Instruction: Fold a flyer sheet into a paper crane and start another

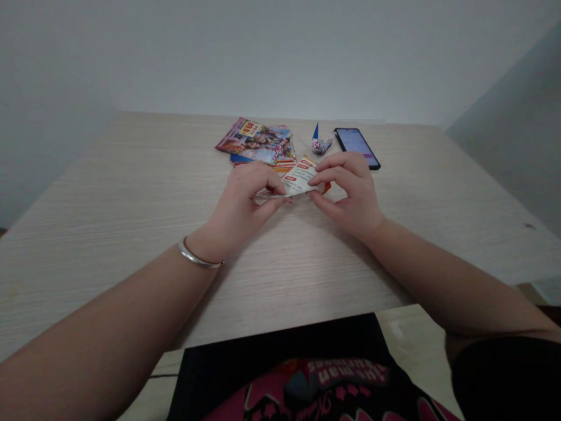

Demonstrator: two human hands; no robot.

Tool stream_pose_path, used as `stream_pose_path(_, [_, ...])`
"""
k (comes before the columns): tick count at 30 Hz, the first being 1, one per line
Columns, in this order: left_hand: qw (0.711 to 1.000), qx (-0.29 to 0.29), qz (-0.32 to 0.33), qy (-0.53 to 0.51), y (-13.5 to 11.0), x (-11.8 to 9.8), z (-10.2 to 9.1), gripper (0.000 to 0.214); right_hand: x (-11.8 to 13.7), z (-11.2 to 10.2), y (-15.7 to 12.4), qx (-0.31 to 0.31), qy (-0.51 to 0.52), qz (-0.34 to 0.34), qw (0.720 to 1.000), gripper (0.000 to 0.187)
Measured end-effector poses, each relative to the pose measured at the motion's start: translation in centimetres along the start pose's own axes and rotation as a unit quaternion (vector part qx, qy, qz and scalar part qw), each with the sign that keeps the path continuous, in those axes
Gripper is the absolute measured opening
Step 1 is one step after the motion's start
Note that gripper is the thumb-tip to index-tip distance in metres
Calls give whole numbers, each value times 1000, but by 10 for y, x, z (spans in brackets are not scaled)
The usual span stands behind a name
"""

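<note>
- From where I stand, the left hand [249,196] pinches the near edge of a printed paper [298,177] with thumb and finger, maybe so it won't slip.
- The right hand [350,187] pinches the other side, fingers bent, likely to keep it steady.
- The printed paper is between both hands; I can't tell if it touches the table [280,275].
- Past it are a paper pile [258,140], a folded bird shape [321,146] and a lit phone [356,145], perhaps set back to give the hands room.
</note>
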State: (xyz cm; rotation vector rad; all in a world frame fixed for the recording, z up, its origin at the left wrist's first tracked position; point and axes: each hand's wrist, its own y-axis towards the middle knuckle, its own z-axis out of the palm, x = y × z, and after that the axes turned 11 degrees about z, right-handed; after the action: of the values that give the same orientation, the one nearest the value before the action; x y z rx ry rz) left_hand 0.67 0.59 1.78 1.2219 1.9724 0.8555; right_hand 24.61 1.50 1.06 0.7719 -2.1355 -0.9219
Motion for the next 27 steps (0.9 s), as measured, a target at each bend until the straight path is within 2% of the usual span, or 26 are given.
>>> stream_pose_path(4, [1000, 0, 24, -12, -1, 1, 1, 15, 5, 2, 0, 5, 11, 7, 1000, 5])
stream_pose_path(7, [1000, -21, 12, -9, -4, 4, 1, 15, 5, 2, 0, 6, 23, 18, 1000, 5])
stream_pose_path(11, [1000, -1, -2, 14, -6, 6, -1, 12, 3, -1, -1, 39, 37, 63, 997, 6])
stream_pose_path(13, [999, 5, 5, 42, -5, 5, -3, 10, 0, -2, -2, 50, 53, 78, 994, 13])
stream_pose_path(16, [995, 6, 26, 93, -4, 1, -8, 7, -9, 1, -5, 72, 110, 131, 983, 40])
stream_pose_path(19, [991, 12, 38, 125, -2, -5, -13, 8, -19, 9, -8, 98, 237, 239, 936, 68])
stream_pose_path(21, [989, 12, 41, 140, -1, -8, -15, 9, -22, 13, -8, 134, 317, 309, 886, 81])
stream_pose_path(24, [987, 10, 54, 148, -3, -4, -13, 5, -19, 13, -6, 194, 391, 391, 810, 88])
stream_pose_path(26, [989, -6, 63, 132, -6, 5, -7, 25, -15, 10, -3, 192, 423, 408, 786, 88])
stream_pose_path(27, [991, -28, 66, 113, -9, 11, -3, 48, -13, 9, -1, 182, 435, 408, 782, 86])
